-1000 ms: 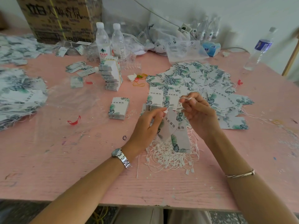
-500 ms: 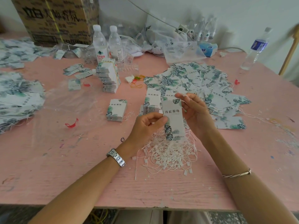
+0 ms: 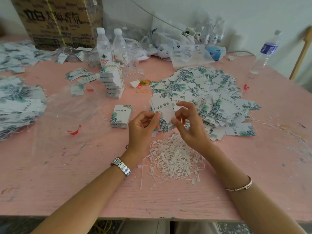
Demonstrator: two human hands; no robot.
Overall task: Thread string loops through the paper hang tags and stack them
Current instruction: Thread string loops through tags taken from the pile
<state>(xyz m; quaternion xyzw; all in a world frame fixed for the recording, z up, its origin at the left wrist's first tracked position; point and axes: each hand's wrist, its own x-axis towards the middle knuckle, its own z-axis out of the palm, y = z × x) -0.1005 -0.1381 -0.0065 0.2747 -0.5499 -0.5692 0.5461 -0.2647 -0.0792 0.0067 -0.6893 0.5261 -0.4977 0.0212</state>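
Left hand [image 3: 143, 125] pinching tag [image 3: 164, 115] above strings [image 3: 175, 159]; right hand [image 3: 187, 122] half open, apparently empty. Risks: tag slipping from light pinch; loops snagging in tangle.

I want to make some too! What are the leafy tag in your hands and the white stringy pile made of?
The tag looks like thin matte card: flat, stiff, printed with leaves. The pile looks like thin white cord with small tabs, probably plastic; too small to be sure.
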